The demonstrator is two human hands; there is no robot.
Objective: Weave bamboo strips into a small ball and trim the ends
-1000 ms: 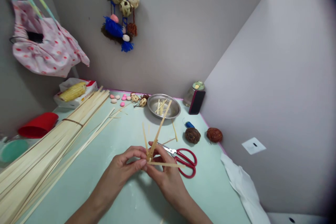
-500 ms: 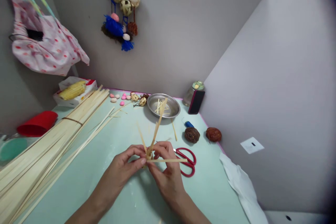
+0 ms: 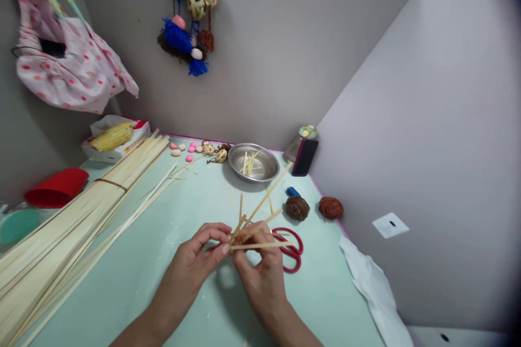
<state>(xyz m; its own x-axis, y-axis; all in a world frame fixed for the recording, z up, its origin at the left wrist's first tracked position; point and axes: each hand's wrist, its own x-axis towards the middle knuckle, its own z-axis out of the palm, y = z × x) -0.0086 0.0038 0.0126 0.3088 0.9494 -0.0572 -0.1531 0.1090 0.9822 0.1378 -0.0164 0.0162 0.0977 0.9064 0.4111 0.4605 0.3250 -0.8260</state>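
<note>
Between my two hands is a small piece woven from pale bamboo strips [image 3: 260, 203], its loose ends fanning up and to the right. My left hand [image 3: 201, 255] pinches its left side between thumb and fingers. On the right side, my right hand [image 3: 260, 260] is closed around the strips, with one strip lying across its fingers. The woven middle is mostly hidden by my fingers. Just beyond my right hand lie red-handled scissors [image 3: 300, 241], their blades partly covered by the hand.
A bundle of long strips [image 3: 81, 222] fills the left side. Behind stand a metal bowl [image 3: 272, 169] with short strips and a phone [image 3: 305, 157] against a jar. Brown yarn balls [image 3: 297, 209], a blue thread spool [image 3: 292, 192] and pink and white beads [image 3: 189, 158] lie around.
The woven piece has turned in my hands: its long upright strip now leans right, and more strip ends show fanned out. My hands stay nearly in place.
</note>
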